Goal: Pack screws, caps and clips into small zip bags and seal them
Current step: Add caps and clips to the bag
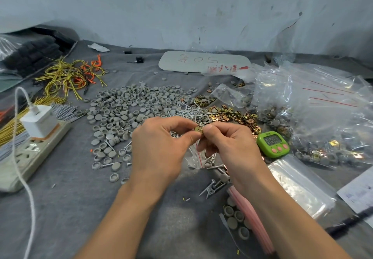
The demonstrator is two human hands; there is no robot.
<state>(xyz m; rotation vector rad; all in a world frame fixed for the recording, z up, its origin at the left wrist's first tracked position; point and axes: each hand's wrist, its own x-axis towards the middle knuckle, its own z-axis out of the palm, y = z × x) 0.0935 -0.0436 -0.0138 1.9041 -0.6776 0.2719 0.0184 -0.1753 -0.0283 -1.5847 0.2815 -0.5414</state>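
Note:
My left hand (161, 147) and my right hand (228, 145) meet above the table, and both pinch a small brass clip (198, 129) between thumbs and fingertips. A small clear zip bag (194, 156) with a red seal line hangs below the hands; which hand holds it is hidden. Grey round caps (129, 111) lie spread over the grey cloth beyond the left hand. Silver screws (193, 111) are heaped just behind the hands, and more brass clips (232, 115) lie to their right. A few screws (212, 186) and caps (236, 218) lie under my right forearm.
A green timer (273, 143) sits right of my right hand. Filled zip bags (323, 117) pile at the right, with a stack of empty bags (300, 186) in front. A power strip with a white charger (38, 123) lies at the left, behind it yellow wires (68, 75).

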